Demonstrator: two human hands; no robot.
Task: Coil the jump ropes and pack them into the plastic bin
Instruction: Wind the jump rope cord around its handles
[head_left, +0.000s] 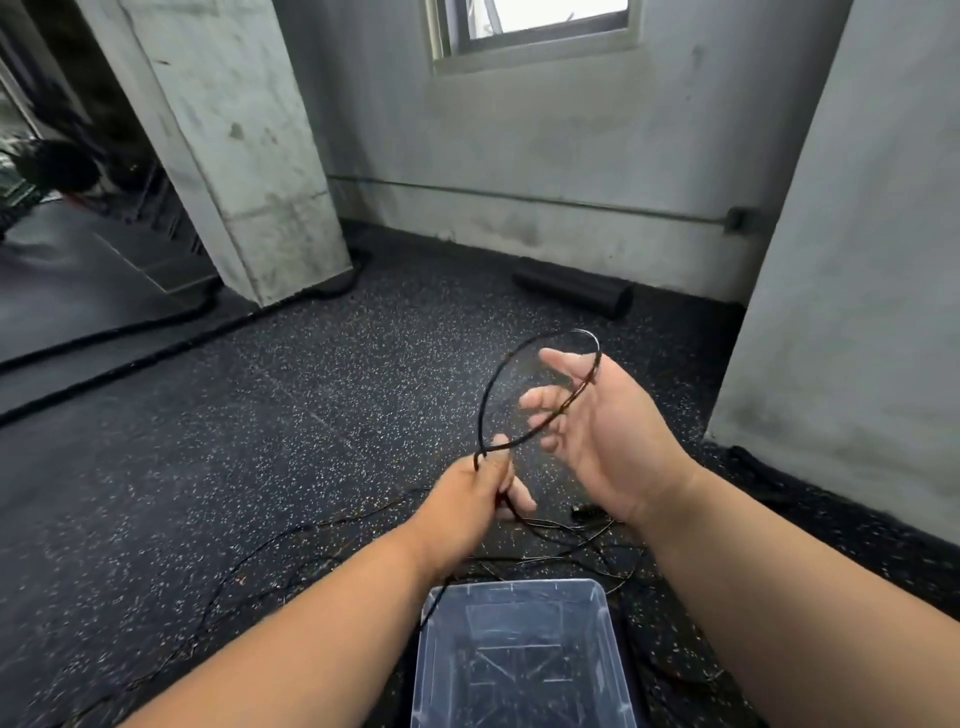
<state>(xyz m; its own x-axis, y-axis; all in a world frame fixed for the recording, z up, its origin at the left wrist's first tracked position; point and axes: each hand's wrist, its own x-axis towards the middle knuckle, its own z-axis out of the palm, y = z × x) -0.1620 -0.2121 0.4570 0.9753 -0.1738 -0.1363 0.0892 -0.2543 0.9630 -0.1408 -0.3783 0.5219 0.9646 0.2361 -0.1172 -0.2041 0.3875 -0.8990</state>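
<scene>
Over the speckled rubber floor (311, 415), mid-scene, the coiling step is clearly underway: the left hand (467, 499) pinches a thin black jump rope (491, 395) where a loop crosses itself, and the right hand (597, 431) sits wide, fingers spread, with the top of that loop draped over the thumb side. Looks like only one loop so far, so I'd say it's early. Next move probably needs the right hand to gather more slack off the floor and lay it against the pinch, keeping loops even so they don't spring apart. Rest of the rope, maybe several, lies tangled on the floor just beyond the clear plastic bin (519, 597), which sits near and looks empty. Farther off there's a black foam roller (571, 293) by the grubby wall, a concrete pillar (234, 156) on the left, and a window (535, 26) up top.
</scene>
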